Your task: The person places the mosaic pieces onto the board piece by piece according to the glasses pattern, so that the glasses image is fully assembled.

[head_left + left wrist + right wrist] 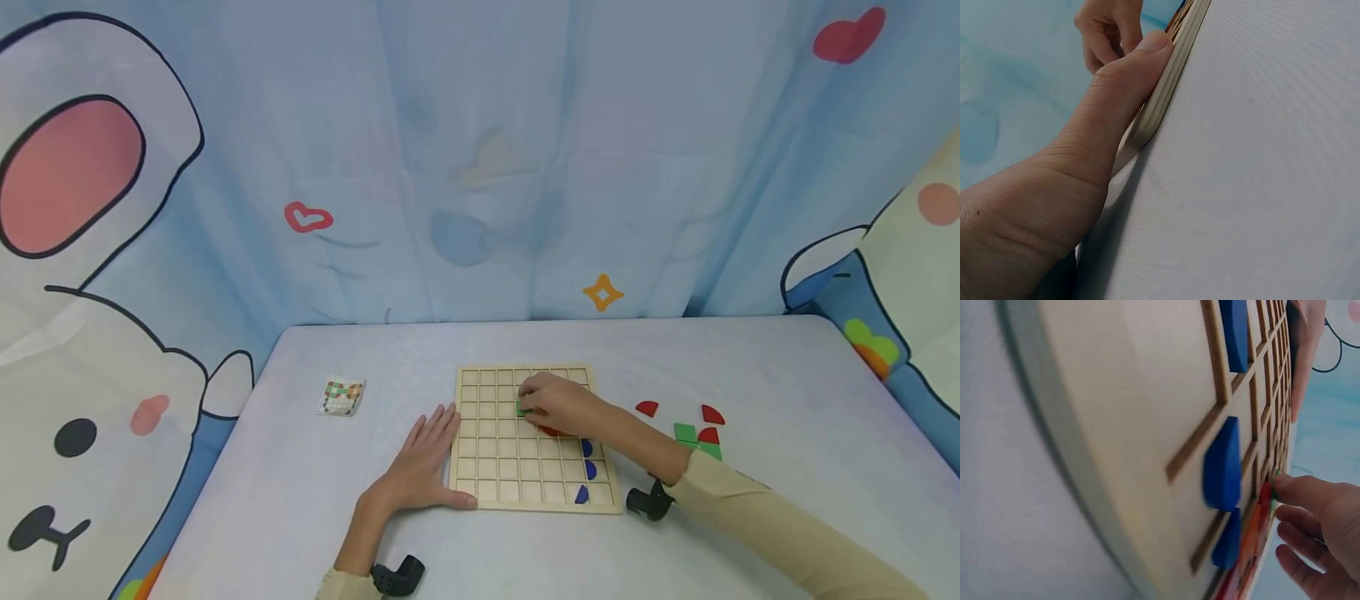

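Counting three blue pieces (587, 469) along the board's (498, 471) right edge; my right hand (558, 404) pinches one green piece (521, 408) mid-board, my left hand (423, 462) lies flat with fingers spread, thumb against the board's near-left corner.

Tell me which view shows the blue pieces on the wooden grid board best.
The right wrist view: the blue quarter-round pieces fill the frame, seated in cells of the wooden grid board. The head view shows them small; the left wrist view shows only the board's edge.

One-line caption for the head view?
Right hand pinches a green piece over the wooden grid board; left hand steadies its edge.
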### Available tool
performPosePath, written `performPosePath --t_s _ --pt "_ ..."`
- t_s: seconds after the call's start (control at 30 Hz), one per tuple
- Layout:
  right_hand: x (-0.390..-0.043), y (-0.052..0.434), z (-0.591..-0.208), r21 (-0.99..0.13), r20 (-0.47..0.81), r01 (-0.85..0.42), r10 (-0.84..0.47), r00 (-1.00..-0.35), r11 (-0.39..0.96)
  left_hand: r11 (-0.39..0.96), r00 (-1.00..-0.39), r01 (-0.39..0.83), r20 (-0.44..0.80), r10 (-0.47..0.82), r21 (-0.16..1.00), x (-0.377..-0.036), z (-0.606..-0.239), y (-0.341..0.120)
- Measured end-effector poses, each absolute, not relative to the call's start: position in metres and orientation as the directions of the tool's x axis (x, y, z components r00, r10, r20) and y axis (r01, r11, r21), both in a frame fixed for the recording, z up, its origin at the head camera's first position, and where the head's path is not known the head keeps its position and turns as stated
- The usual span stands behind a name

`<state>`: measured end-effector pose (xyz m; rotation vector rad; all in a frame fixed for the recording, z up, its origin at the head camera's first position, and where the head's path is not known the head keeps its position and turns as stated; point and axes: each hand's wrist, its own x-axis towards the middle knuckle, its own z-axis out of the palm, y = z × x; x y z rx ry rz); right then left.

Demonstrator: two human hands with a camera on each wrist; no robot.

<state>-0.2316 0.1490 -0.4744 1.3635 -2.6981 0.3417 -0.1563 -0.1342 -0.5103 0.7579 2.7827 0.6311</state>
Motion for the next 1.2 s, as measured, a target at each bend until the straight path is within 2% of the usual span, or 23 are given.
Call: performPosePath --t_s 0.07,0.17,0.3,0.43,0.73,1.2 --pt "-0.231 0.149 -0.472 -0.14 0.191 -0.804 -0.781 -0.594 0.577 0.778 -0.852 0.44 -0.065 0.519 0.447 -0.156 -0.511 -0.135" --pt "-0.226 0.152 -0.466 -0.16 0.195 -0.767 -0.742 -0.641 0.621 0.775 -0.851 0.443 -0.06 0.521 0.45 -0.156 -0.511 -0.136" --pt "-0.215 0.164 -0.458 -0.279 0.224 -0.681 -0.643 -0.732 0.677 0.775 -0.849 0.446 -0.062 0.524 0.448 -0.157 -0.512 -0.135" --pt "-0.199 0.187 -0.455 -0.36 0.258 -0.611 -0.554 -0.791 0.705 0.77 -0.847 0.457 -0.046 0.529 0.445 -0.161 -0.511 -0.131" --pt "-0.163 0.247 -0.456 -0.32 0.202 -0.464 -0.419 -0.885 0.826 0.779 -0.842 0.447 -0.088 0.533 0.44 -0.162 -0.513 -0.128" --pt "-0.149 0.317 -0.466 -0.318 0.098 -0.247 -0.227 -0.969 0.915 0.79 -0.853 0.445 -0.069 0.517 0.421 -0.157 -0.513 -0.134"
